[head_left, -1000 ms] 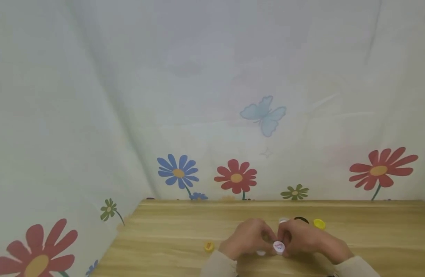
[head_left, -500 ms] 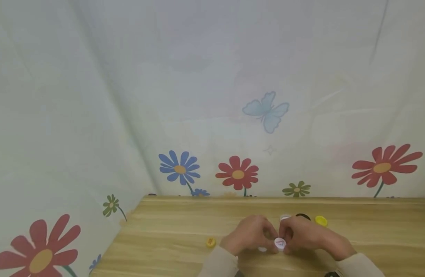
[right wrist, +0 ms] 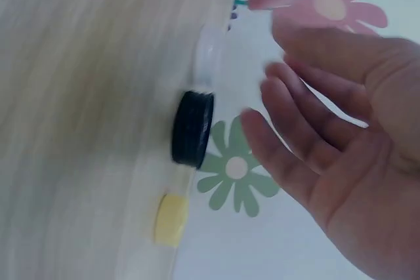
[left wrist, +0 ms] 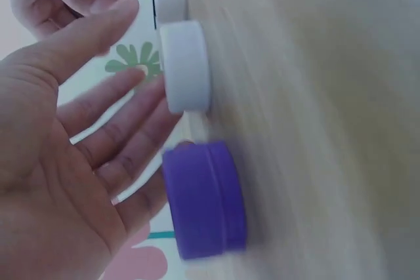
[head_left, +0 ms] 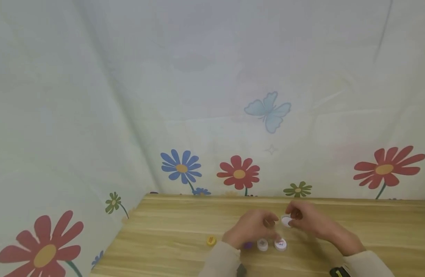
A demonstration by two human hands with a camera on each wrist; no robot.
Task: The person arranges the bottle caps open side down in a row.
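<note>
Hovering now with right grip (head_left: 311, 221) loose and empty, just right of the farther white bottle cap (head_left: 286, 221) on the counter (head_left: 178, 215), nearer than the left grip (head_left: 252, 230), likewise loose

The squat purple round cap (left wrist: 205, 201) looks like smooth, satin plastic, stepped near one edge. The white round cap (left wrist: 188, 67) seems matt plastic; the black round cap (right wrist: 193, 129), plastic, slightly shiny. Wood grain streaks the smooth tan worktop (head_left: 178, 215). The pale flower-printed backdrop (head_left: 198, 77) resembles creased, matt cloth.
</note>
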